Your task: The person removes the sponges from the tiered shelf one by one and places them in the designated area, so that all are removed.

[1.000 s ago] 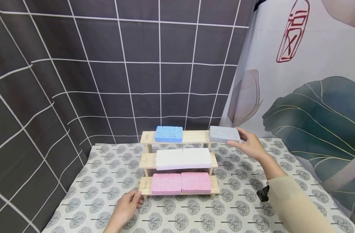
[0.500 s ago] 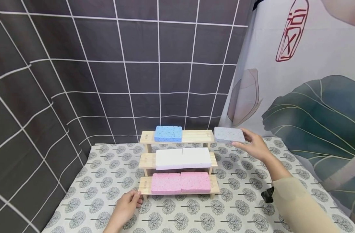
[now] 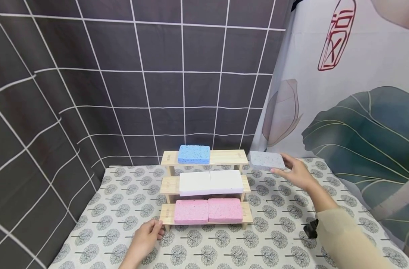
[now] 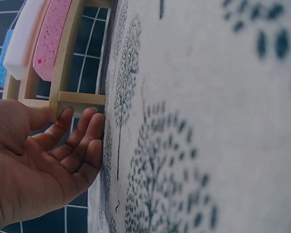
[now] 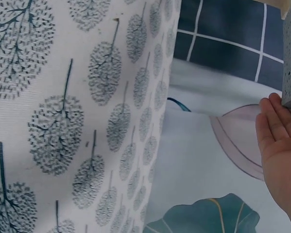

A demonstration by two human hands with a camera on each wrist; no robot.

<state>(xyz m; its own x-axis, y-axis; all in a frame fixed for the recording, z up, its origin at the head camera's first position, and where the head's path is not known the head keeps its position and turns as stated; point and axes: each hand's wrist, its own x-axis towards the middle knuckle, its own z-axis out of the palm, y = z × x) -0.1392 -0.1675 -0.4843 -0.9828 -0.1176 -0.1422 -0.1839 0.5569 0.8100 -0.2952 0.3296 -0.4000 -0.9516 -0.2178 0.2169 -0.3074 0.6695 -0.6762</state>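
My right hand (image 3: 297, 172) pinches a grey sponge (image 3: 266, 160) by its right end, holding it in the air just right of the top tier. A three-tier wooden stand (image 3: 171, 185) bears a blue sponge (image 3: 193, 154) on top. Two white sponges (image 3: 195, 183) lie side by side on the middle tier, and two pink sponges (image 3: 191, 211) on the bottom one. At the bottom tier's left end, my left hand (image 3: 145, 239) grips the corner between thumb and index finger. The left wrist view shows the other fingers (image 4: 89, 160) loosely bent below the board.
A tree-patterned cloth (image 3: 120, 216) covers the table. Behind it hangs a dark curtain with white grid lines (image 3: 164, 89), and at the right a pale curtain with leaf prints (image 3: 359, 130). A small black device (image 3: 311, 228) sits at the right sleeve.
The grey sponge has come off the right end of the top tier and moved right and slightly down with my right hand. My left hand stays at the stand's corner.
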